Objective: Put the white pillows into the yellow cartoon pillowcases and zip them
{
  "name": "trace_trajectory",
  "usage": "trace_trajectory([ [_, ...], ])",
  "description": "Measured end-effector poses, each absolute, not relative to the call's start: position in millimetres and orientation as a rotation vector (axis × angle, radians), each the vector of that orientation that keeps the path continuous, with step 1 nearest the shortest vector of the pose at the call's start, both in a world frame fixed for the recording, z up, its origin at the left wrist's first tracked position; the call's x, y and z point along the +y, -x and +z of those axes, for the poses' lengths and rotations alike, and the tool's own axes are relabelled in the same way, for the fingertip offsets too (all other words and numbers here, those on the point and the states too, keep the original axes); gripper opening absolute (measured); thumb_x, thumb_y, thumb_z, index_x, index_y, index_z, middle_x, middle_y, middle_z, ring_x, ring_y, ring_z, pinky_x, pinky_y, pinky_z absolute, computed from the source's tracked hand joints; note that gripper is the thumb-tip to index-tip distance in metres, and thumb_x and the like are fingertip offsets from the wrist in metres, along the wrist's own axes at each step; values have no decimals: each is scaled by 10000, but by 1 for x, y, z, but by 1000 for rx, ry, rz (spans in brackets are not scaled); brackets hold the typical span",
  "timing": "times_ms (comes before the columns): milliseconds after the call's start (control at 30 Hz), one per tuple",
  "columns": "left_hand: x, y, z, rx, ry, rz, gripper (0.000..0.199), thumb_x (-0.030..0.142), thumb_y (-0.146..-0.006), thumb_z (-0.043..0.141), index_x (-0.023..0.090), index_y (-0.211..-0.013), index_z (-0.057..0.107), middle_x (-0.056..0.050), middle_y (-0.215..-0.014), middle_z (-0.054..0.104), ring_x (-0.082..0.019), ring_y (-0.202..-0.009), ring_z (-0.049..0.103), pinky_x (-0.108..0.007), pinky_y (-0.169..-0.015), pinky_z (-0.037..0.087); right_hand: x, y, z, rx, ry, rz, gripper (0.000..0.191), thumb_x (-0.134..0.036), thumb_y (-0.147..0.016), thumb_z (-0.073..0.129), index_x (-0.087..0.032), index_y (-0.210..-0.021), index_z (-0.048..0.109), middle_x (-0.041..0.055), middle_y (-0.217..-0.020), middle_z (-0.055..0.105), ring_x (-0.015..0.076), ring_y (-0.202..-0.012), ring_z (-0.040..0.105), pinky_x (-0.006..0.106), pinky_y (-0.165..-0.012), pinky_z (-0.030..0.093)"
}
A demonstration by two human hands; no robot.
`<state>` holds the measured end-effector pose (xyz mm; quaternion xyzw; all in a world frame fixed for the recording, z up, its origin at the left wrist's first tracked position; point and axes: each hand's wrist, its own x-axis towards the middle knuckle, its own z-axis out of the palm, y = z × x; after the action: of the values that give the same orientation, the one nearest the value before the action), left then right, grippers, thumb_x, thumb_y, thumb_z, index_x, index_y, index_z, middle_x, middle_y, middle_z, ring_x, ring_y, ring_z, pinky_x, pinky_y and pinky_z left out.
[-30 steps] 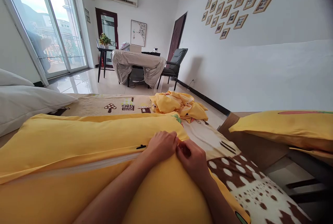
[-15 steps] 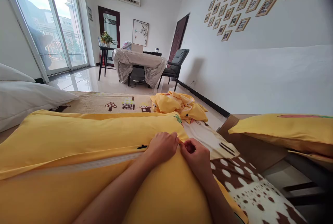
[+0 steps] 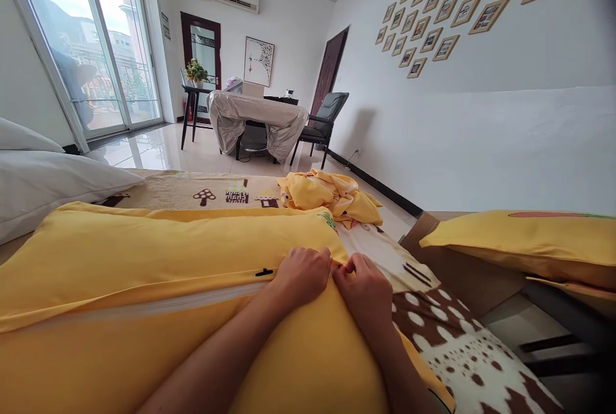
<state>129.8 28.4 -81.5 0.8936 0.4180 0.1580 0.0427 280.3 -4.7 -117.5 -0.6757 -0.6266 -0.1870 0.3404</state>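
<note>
A plump yellow pillowcase (image 3: 183, 241) fills the near part of the bed, with a pillow-like bulk inside. A pale strip that looks like a zipper (image 3: 192, 300) runs along its folded edge, beside a small black mark. At the right end of that edge, my left hand (image 3: 305, 276) is closed on the cloth, knuckles up. Close beside it, my right hand (image 3: 364, 289) pinches the pillowcase's edge between thumb and fingers. The fingertips of both hands nearly meet. Whatever small part lies between them is hidden.
Crumpled yellow fabric (image 3: 332, 196) lies beyond the pillowcase on the patterned blanket (image 3: 462, 337). White pillows (image 3: 62, 186) are at the left. Another yellow pillow (image 3: 529, 237) rests at the right on a dark chair. Farther back stand a covered table (image 3: 260, 109) and a black chair (image 3: 327, 115).
My right hand has shifted slightly, its fingers curling closer over the pillowcase's edge. My left hand has dropped a little and stays closed. The view has moved very slightly.
</note>
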Motion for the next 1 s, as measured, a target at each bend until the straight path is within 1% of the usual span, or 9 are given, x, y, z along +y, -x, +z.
trace_trajectory([
  [67, 28, -129, -81, 1276, -2734, 485, 293, 287, -932, 282, 186, -871, 550, -106, -799, 699, -262, -732, 673, -327, -618, 451, -4, -280, -117, -1692, 1783, -365, 154, -278, -737, 461, -218, -615, 390, -18, -572, 506, 128, -528, 440, 246, -514, 259],
  [167, 27, -129, -81, 1263, -2740, 493, 289, 280, -928, 288, 185, -871, 555, -100, -799, 699, -264, -740, 673, -327, -620, 450, -2, -282, -116, -1784, 1773, -151, 251, -346, -797, 455, -222, -594, 373, -40, -515, 474, 117, -485, 413, 241, -493, 252],
  [233, 26, -128, -81, 1255, -2743, 498, 283, 277, -924, 294, 185, -869, 556, -95, -801, 700, -264, -743, 673, -330, -624, 453, -2, -284, -116, -1808, 1742, -72, 301, -390, -819, 448, -223, -581, 365, -43, -500, 463, 115, -478, 408, 241, -490, 254],
  [333, 26, -129, -81, 1249, -2749, 499, 281, 276, -920, 298, 183, -866, 558, -96, -802, 703, -266, -738, 673, -336, -623, 457, -3, -284, -116, -1807, 1728, -20, 300, -382, -805, 455, -223, -571, 356, -46, -492, 453, 113, -479, 402, 236, -489, 257],
  [567, 25, -129, -81, 1257, -2767, 491, 278, 280, -919, 306, 180, -865, 560, -102, -784, 699, -262, -722, 671, -335, -625, 469, -7, -278, -114, -1735, 1892, -198, 265, -345, -767, 500, -212, -570, 385, -37, -513, 483, 112, -491, 380, 235, -498, 213],
  [700, 24, -128, -81, 1244, -2781, 484, 285, 272, -918, 296, 175, -870, 561, -106, -777, 698, -272, -714, 671, -346, -614, 472, -12, -282, -109, -1799, 1922, -209, 244, -318, -788, 503, -213, -585, 416, -31, -530, 521, 113, -487, 413, 240, -487, 199],
  [833, 23, -128, -81, 1244, -2767, 482, 278, 266, -912, 306, 173, -866, 564, -107, -788, 700, -272, -719, 671, -342, -611, 467, -18, -285, -108, -1923, 1905, -135, 295, -381, -843, 491, -218, -598, 470, -11, -530, 567, 131, -473, 481, 252, -479, 220],
  [900, 23, -129, -80, 1253, -2753, 481, 274, 270, -912, 313, 176, -858, 565, -103, -793, 700, -269, -727, 672, -336, -616, 460, -20, -284, -111, -1916, 1938, -207, 286, -373, -845, 500, -219, -604, 495, 5, -534, 586, 147, -476, 503, 259, -483, 218],
  [1000, 22, -129, -79, 1266, -2722, 473, 279, 283, -921, 312, 185, -854, 565, -98, -803, 701, -259, -741, 674, -323, -623, 447, -18, -281, -117, -1911, 1929, -298, 263, -328, -837, 500, -220, -598, 506, 6, -515, 580, 147, -460, 495, 264, -481, 208],
])
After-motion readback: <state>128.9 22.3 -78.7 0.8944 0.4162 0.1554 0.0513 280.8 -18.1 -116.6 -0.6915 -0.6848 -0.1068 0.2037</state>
